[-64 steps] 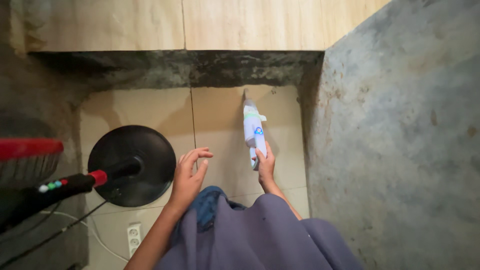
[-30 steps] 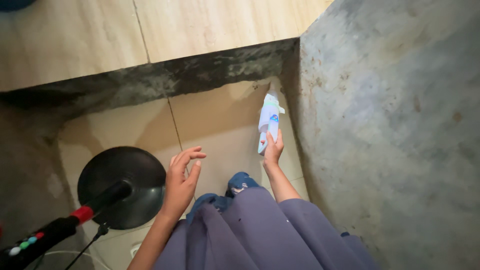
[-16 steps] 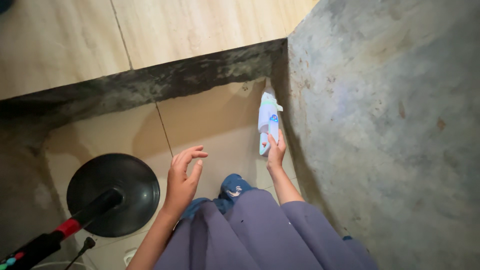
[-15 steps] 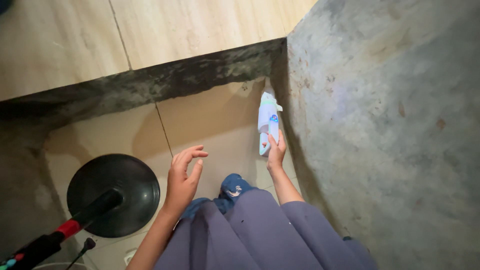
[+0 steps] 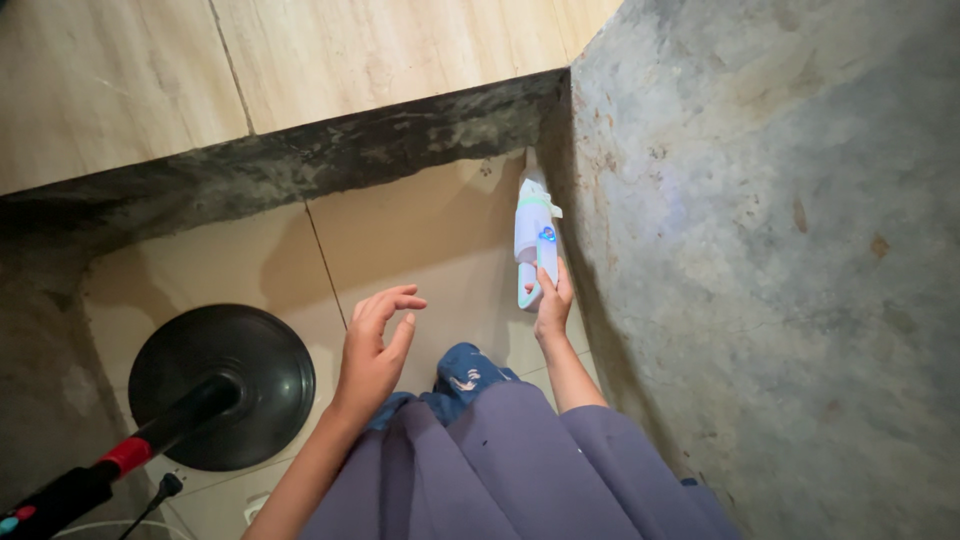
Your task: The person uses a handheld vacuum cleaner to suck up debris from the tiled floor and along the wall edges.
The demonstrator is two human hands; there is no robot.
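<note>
Now at floor corner: right hand (image 5: 551, 305), fingers wrapped round the handheld vacuum (image 5: 533, 243), has pushed its nozzle along from mid-tile to where grey wall (image 5: 760, 250) meets dark step (image 5: 300, 160); left hand (image 5: 375, 350) hovers, fingers spread, empty.

White handheld vacuum (image 5: 533, 235), black round fan base (image 5: 222, 385), beige floor tiles (image 5: 420, 240).

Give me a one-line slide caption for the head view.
Right hand points a white handheld vacuum into the floor corner by the grey concrete wall; left hand hovers open.
</note>
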